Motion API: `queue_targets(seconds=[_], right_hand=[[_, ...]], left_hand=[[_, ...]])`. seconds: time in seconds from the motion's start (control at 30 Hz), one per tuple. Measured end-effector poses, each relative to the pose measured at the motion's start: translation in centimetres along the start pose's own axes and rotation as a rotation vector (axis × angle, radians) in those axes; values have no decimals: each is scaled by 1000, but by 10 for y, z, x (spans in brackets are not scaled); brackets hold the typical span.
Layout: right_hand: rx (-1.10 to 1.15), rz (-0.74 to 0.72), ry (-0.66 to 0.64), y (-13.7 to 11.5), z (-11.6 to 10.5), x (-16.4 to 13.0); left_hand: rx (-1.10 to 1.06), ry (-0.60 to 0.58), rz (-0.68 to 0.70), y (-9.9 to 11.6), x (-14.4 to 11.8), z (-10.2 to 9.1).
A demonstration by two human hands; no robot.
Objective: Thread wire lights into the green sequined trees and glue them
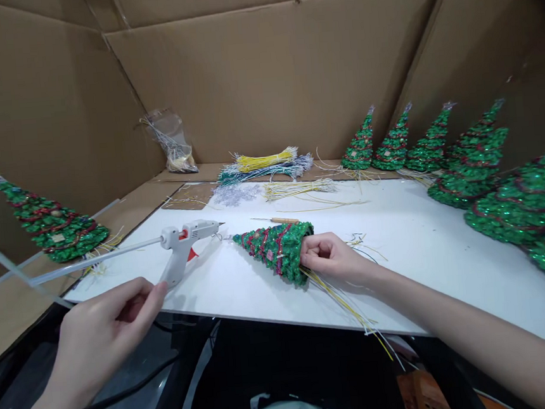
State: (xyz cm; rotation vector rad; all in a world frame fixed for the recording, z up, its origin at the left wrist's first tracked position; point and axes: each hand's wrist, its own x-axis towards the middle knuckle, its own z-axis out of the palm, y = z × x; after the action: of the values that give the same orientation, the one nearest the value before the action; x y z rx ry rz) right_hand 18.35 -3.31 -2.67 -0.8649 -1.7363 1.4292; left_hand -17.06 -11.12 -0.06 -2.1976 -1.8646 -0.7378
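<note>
My left hand (pixel 114 323) is closed, its thumb and fingertips at the bottom of the handle of a white hot glue gun (pixel 179 257). A long clear glue stick (pixel 100 259) sticks out of the gun's back, and its nozzle points right. My right hand (pixel 332 256) grips the base rim of a small green tinsel Christmas tree (pixel 274 249), some fingers hidden inside the hollow base. The tree lies on its side, tip toward the nozzle, with red garland around it. Yellow and white wires (pixel 340 297) trail from its base over the table's front edge.
Several finished-looking trees (pixel 394 146) stand along the right, another tree (pixel 57 223) at left. Behind lie wire bundles (pixel 266 160), clear plastic pieces (pixel 236 195), a wooden-handled awl (pixel 283 221) and a plastic bag (pixel 172 143). A black cable (pixel 104 407) crosses my left wrist. Cardboard walls (pixel 261 78) enclose the white tabletop (pixel 425 267).
</note>
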Motion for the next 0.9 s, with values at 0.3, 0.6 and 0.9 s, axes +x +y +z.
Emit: queue_targets(seconds=[0.3, 0.6, 0.9], right_hand=[[-7, -15, -1, 2, 0, 0], [15, -22, -19, 2, -1, 1], [17, -35, -9, 2, 0, 0]], left_hand=[[-6, -208, -153, -29, 38, 38], [-284, -254, -172, -30, 57, 66], [-644, -461, -73, 20, 19, 21]])
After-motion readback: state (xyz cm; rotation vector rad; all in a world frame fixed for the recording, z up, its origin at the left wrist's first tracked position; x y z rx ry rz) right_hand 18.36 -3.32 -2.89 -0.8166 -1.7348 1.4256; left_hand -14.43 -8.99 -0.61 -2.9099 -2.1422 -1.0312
